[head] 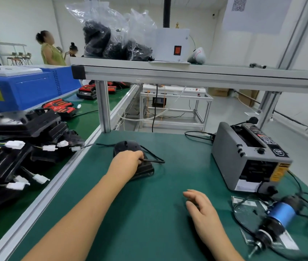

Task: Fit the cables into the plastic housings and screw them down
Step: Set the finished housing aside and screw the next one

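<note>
On the green mat, left fingers pinch the black cable; right fingers hover loosely spread.

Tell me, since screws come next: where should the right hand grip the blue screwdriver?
Likely around the blue barrel, coming from the left where the right hand hovers open. The screwdriver lies flat on the mat, bit toward the person, cord trailing off the far end, so the barrel is the thickest bare part.

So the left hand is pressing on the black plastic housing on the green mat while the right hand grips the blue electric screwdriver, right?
Not quite. In the head view the right hand is empty, hovering over the green mat; the blue electric screwdriver lies untouched beside it. The left hand is indeed on the black plastic housing.
</note>
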Tool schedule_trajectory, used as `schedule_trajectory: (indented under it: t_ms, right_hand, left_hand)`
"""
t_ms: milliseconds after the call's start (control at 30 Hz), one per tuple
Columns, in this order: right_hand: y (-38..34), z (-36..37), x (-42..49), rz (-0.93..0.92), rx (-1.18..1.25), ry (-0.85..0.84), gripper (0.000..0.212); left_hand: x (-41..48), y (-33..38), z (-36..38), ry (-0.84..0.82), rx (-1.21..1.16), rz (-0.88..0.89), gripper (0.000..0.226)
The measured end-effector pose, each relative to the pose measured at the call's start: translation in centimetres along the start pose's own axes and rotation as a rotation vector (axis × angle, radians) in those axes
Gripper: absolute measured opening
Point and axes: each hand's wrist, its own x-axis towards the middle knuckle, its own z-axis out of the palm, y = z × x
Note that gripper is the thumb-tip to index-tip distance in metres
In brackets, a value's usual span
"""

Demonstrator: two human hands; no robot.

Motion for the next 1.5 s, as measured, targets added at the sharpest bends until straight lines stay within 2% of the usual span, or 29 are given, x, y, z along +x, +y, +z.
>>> schedule_trajectory:
  t_ms: [200,300,400,500,633,667,767,800,867,1100,1267,1367,1500]
  right_hand:
    - [-0.4,0.0,-0.2,0.035,-0.019,0.017,0.029]
    - [-1.0,-0.5,-0.4,0.089,0.045,0.128,0.032]
    - [-2.1,-1.2,-1.0,-0.081,-0.108,0.195,0.034]
    - [-3.0,-1.4,-1.9,-0.236,-0.236,0.029,0.041]
    - [-2.4,-1.1,-2.8,-0.302,-0.346,-0.114,0.043]
    - [-2.2,-1.1,-3.0,-0.3,-0.339,-0.116,0.041]
    - [-1.9,-1.1,-3.4,-0.25,-0.261,-0.136,0.035]
    - [-1.9,-1.1,-3.5,-0.233,-0.24,-0.148,0.034]
    - [-2.0,-1.1,-3.8,-0.214,-0.215,-0.161,0.033]
    - [-2.1,-2.1,-4.8,-0.209,-0.142,-0.111,0.022]
    - [-2.2,-2.1,-5.4,-0.33,-0.192,0.011,0.016]
    - [-2.5,-2.1,-5.4,-0.403,-0.232,0.056,0.017]
    - [-2.4,-2.1,-5.4,-0.428,-0.257,0.077,0.015]
  left_hand:
    - [-5.8,3.6,0.0,0.044,-0.097,0.131,0.021]
    - [-8.5,5.2,0.0,0.05,-0.17,0.175,0.023]
    - [-10.7,6.5,0.1,0.057,-0.207,0.217,0.026]
    - [-12.4,7.2,0.1,0.074,-0.256,0.271,0.026]
    - [-13.4,6.3,-0.6,0.025,-0.474,0.292,0.023]
    - [-13.5,5.9,-0.7,0.007,-0.51,0.262,0.028]
    - [-14.3,4.8,-0.1,-0.085,-0.469,0.084,0.069]
    - [-14.5,4.5,0.2,-0.132,-0.445,0.042,0.077]
    - [-14.8,4.5,0.6,-0.166,-0.432,0.023,0.072]
    - [-15.8,4.9,1.4,-0.135,-0.534,0.067,0.055]
    - [-15.7,5.5,1.2,-0.099,-0.539,0.05,0.041]
    - [-15.8,5.9,1.2,-0.071,-0.515,0.042,0.041]
    - [-16.0,6.4,1.2,0.01,-0.559,0.118,0.044]
